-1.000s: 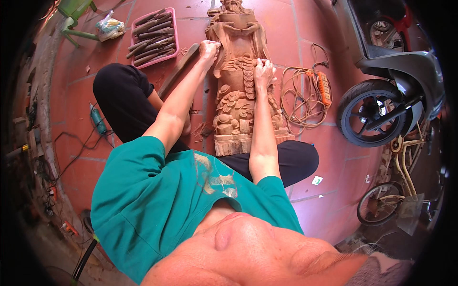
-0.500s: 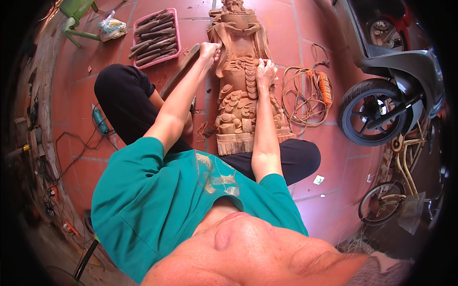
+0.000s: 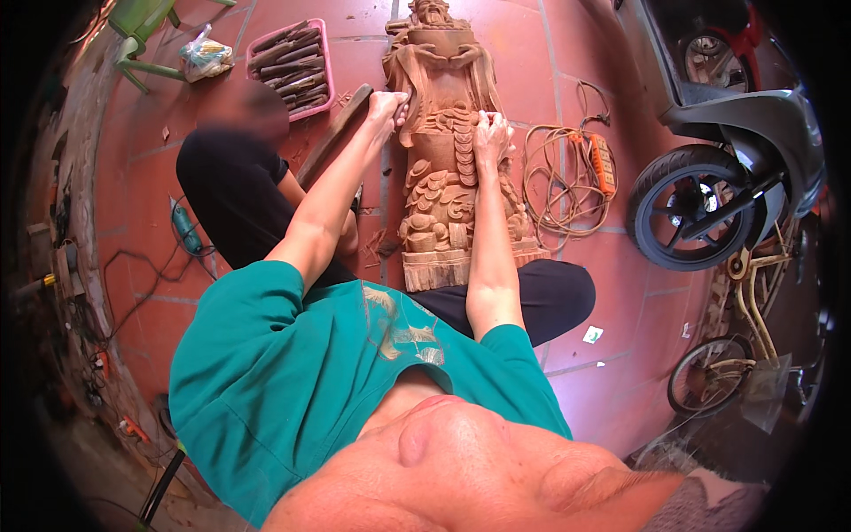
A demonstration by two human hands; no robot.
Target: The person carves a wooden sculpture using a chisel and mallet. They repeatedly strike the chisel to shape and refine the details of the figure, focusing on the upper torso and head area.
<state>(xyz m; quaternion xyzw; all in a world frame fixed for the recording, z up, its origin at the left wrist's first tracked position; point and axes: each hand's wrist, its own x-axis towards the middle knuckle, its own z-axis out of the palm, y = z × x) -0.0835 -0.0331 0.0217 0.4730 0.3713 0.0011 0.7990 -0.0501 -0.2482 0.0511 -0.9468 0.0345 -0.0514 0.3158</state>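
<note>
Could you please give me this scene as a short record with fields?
setting: red tiled floor, person seated on it
main object: long carved light-brown wooden statue lying flat between the legs
left hand: resting on the statue's left edge, near its upper part
right hand: pressed on the statue's right side
tools nearby: pink rectangular tray of wooden-handled chisels; coiled orange extension cord
surroundings: grey scooter on the right; green plastic stool at the upper left
</note>
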